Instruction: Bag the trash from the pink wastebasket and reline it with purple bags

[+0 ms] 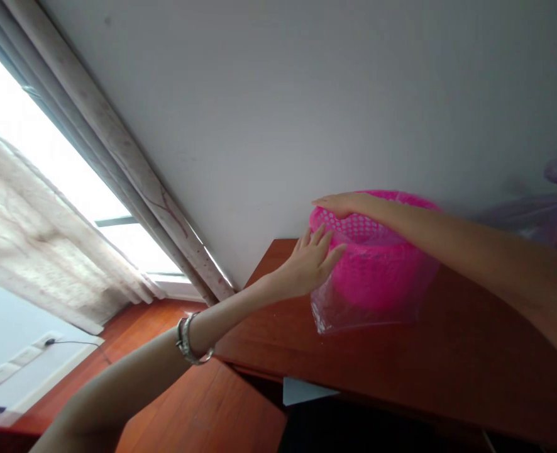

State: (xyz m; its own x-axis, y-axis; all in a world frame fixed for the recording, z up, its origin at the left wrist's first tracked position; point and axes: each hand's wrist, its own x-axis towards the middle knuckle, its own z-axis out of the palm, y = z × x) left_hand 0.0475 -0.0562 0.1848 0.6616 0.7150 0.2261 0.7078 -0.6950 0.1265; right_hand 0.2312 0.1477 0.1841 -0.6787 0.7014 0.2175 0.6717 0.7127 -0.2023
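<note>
A bright pink plastic basket (377,270) with a perforated wall stands on the reddish-brown wooden table. A clear plastic bag (328,314) covers its outside, with a loose corner spreading on the tabletop. My left hand (312,263), with a bracelet (185,340) on its wrist, is at the basket's near left rim, fingers spread apart against the bag and rim. Across the basket's mouth reaches my right arm. At the far left rim my right hand (342,204) lies with fingers stretched out along the edge; part of it is hidden in the basket's opening.
The wooden table (269,343) meets a plain wall (307,113) behind. Purplish translucent plastic (533,214) lies at the right. A pale flat piece (307,391) sticks out below the front edge. Curtains (132,163) and a bright window are on the left, with a wall socket strip (21,358) below.
</note>
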